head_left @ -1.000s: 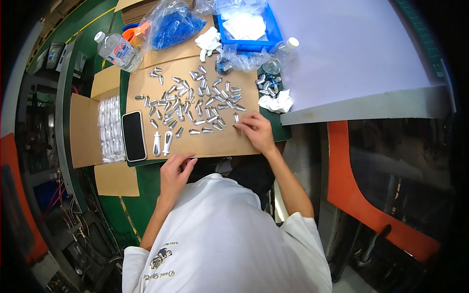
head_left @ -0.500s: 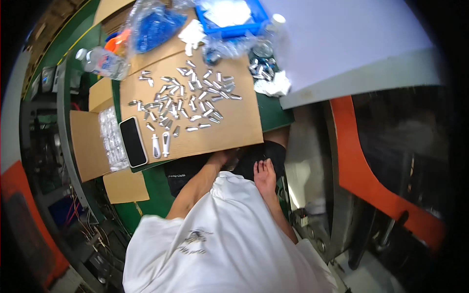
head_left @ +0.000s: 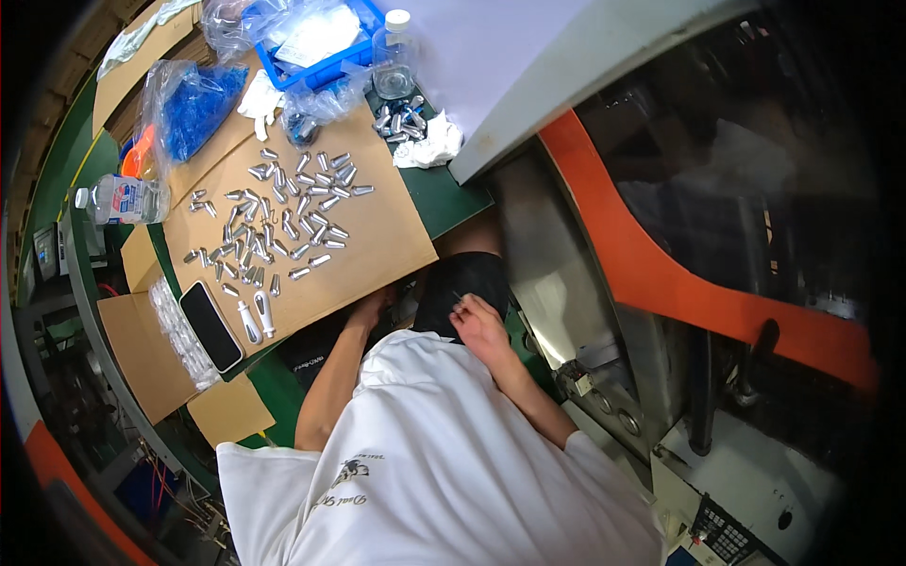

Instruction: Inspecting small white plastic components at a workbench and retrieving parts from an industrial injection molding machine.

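Observation:
My right hand [head_left: 479,327] is above my right thigh, palm up with the fingers curled. A tiny thin dark thing shows at its fingertips, too small to name. My left hand [head_left: 371,306] reaches in below the front edge of the cardboard sheet [head_left: 377,255], and its fingers are hidden. Many small shiny metal tapered pieces [head_left: 269,231] lie scattered over that cardboard. At its near left corner, two white-handled pieces [head_left: 256,315] lie side by side, next to a phone [head_left: 210,326] with a dark screen.
Left of the phone stands an open carton [head_left: 142,340] with clear-wrapped pieces. Around the cardboard are a lying bottle [head_left: 132,200], a bag of blue material [head_left: 193,108], a blue bin [head_left: 316,66], an upright bottle [head_left: 394,61] and crumpled tissue [head_left: 432,141]. An orange-edged machine [head_left: 623,255] stands right.
The view has turned, so the table sits further left and more of the machine shows. My right hand's fingers have curled more. My left hand stays by the cardboard's edge.

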{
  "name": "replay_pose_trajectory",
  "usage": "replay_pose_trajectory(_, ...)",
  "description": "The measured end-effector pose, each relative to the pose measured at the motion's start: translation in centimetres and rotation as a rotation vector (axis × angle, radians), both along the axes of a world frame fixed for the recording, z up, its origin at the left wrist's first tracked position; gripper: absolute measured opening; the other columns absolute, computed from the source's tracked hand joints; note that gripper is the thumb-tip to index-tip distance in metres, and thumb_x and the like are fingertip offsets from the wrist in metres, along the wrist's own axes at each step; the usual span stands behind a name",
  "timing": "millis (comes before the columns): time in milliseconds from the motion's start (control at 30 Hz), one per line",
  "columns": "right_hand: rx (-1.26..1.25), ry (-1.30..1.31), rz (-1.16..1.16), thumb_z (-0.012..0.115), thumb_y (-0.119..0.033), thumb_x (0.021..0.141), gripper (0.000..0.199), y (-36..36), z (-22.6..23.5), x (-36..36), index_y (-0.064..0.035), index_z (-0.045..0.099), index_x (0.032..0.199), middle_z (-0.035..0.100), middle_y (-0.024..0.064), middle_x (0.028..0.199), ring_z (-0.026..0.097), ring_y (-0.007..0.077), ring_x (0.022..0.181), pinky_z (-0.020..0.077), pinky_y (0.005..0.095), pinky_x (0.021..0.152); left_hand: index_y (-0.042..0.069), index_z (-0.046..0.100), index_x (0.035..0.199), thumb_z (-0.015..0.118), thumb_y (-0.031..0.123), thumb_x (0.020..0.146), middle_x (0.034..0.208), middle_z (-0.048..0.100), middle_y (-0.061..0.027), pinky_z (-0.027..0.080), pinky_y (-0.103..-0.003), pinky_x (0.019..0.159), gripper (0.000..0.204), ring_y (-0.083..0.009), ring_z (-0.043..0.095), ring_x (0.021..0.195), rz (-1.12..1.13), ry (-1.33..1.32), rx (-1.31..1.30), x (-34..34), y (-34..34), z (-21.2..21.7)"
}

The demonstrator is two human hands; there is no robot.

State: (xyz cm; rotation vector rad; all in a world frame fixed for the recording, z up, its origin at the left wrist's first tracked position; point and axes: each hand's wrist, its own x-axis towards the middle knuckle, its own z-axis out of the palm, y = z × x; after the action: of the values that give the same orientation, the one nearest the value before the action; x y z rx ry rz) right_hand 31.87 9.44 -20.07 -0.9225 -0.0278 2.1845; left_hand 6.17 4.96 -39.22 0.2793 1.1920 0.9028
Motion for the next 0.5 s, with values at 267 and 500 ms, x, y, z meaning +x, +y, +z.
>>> replay_pose_trajectory(267, -0.300, 0.205, 0.251, 0.065, -0.016, 0.092, 0.007, -4.2, 4.3, -3.0, -0.0117, 0.064, 0.098, 0.060, -0.0019, 0.088, 0.052, 0.0085, 0.075, 0.0427, 0.0235, 0.072, 0.004, 0.051, 0.135, 0.068, 0.001, 0.082, 0.117, 0.060, -0.0064, 0.050, -0.027, 0.084, 0.056, -0.0143, 0.062, 0.099, 0.112, 0.059, 0.402, 7.5, -4.7, 21.6)
replay_pose_trajectory(500, -0.296, 0.122, 0.371, 0.067, -0.016, 0.090, 0.012, -10.4, 2.5, 0.1, -0.0113, 0.066, 0.101, 0.063, -0.0007, 0.097, 0.058, 0.0106, 0.089, 0.0453, 0.0279, 0.088, 0.002, 0.069, 0.102, 0.077, 0.011, 0.074, 0.100, 0.069, -0.0126, 0.053, -0.036, 0.083, 0.030, -0.0300, 0.066, 0.093, 0.065, 1.044, 0.718, 10.3, -12.5, 24.8)
